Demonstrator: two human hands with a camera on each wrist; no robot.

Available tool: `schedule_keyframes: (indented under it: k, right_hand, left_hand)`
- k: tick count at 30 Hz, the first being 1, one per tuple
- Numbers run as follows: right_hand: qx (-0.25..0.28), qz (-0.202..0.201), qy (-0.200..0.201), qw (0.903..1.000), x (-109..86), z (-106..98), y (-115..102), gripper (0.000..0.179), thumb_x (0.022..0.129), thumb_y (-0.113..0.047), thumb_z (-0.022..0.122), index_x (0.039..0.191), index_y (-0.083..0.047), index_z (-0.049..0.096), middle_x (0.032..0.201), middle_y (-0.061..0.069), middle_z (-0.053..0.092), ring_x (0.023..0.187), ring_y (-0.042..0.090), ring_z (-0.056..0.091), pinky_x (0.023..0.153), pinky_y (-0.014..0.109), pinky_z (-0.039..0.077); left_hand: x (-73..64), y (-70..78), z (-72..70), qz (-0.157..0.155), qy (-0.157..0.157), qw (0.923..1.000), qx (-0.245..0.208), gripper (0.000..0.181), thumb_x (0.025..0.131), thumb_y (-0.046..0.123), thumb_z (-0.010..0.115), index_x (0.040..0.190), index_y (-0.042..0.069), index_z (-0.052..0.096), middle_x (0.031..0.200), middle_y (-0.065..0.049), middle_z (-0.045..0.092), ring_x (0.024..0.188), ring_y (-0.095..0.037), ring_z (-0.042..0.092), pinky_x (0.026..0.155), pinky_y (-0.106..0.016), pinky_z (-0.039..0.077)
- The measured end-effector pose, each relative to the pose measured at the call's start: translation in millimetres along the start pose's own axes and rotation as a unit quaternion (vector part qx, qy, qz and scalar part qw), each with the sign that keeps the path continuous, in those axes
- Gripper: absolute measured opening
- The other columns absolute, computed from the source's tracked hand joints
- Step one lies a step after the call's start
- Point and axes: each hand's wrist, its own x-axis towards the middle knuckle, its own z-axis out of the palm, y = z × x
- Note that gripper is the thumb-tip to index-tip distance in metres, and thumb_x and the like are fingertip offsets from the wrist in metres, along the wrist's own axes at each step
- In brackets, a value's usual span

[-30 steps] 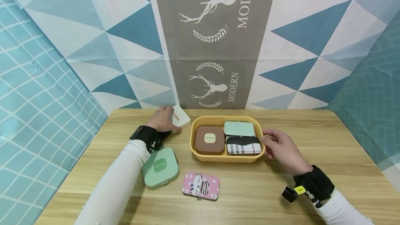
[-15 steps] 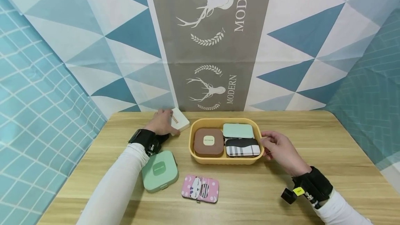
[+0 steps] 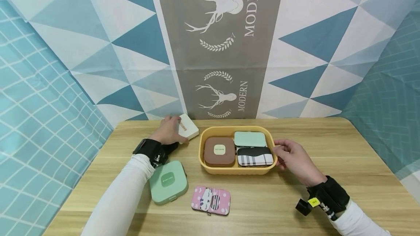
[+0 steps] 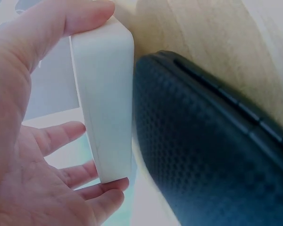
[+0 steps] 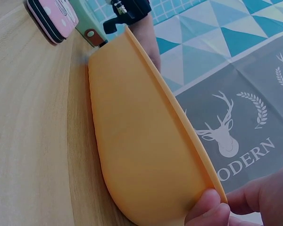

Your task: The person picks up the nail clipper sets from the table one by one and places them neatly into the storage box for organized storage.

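Note:
At the back left, my left hand (image 3: 166, 131) grips a white manicure case (image 3: 188, 126) with lettering on its lid. Thumb and fingers hold opposite ends of it in the left wrist view, where a black textured object (image 4: 193, 136) stands close beside the case. My right hand (image 3: 296, 161) pinches the right rim of a yellow basket (image 3: 236, 171) between thumb and fingers. Inside the basket lie a brown manicure case (image 3: 211, 158), a mint case (image 3: 250, 139) and a black-and-plaid case (image 3: 255, 158).
A green manicure case (image 3: 168, 188) lies by my left forearm. Right of it is a pink cat-print case (image 3: 210, 201), in front of the basket. Patterned cloth (image 3: 229, 57) rises along the back edge of the wooden table (image 3: 262, 207).
The head view has tilted up slightly, so the table sits lower in it. Both hands keep their holds, and the cases stay in place.

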Motion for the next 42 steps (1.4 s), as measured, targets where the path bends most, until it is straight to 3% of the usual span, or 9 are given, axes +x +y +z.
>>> schedule_keyframes:
  k: [14,32,42]
  right_hand:
    - [-0.001,-0.01,-0.003,1.0,0.8,0.6,0.1,0.047,0.112,-0.016,0.054,0.151,0.008,0.044,0.103,0.019,0.06,0.073,0.022,0.058,0.06,0.032,0.053]
    - [-0.002,-0.008,-0.003,1.0,1.4,0.3,-0.9,0.049,0.113,-0.017,0.054,0.153,0.008,0.041,0.105,0.019,0.059,0.076,0.023,0.059,0.061,0.032,0.053]
    - [-0.004,-0.007,-0.004,1.0,0.6,1.1,-1.9,0.049,0.113,-0.018,0.053,0.153,0.008,0.041,0.107,0.019,0.058,0.077,0.023,0.058,0.061,0.032,0.053]
  left_hand:
    - [-14.1,4.6,-15.4,0.021,0.022,0.9994,-0.017,0.1,0.077,0.036,0.093,0.154,-0.004,0.043,0.148,-0.031,0.041,0.128,-0.044,0.042,0.107,-0.056,0.043]
    - [-35.3,27.2,-34.4,0.082,0.029,0.9961,-0.017,0.101,0.076,0.031,0.094,0.155,-0.001,0.042,0.149,-0.026,0.039,0.127,-0.039,0.039,0.103,-0.052,0.043]
    - [-46.1,36.9,-44.8,0.099,0.033,0.9943,-0.02,0.102,0.075,0.029,0.096,0.156,0.0,0.042,0.149,-0.025,0.039,0.126,-0.039,0.04,0.1,-0.051,0.043]
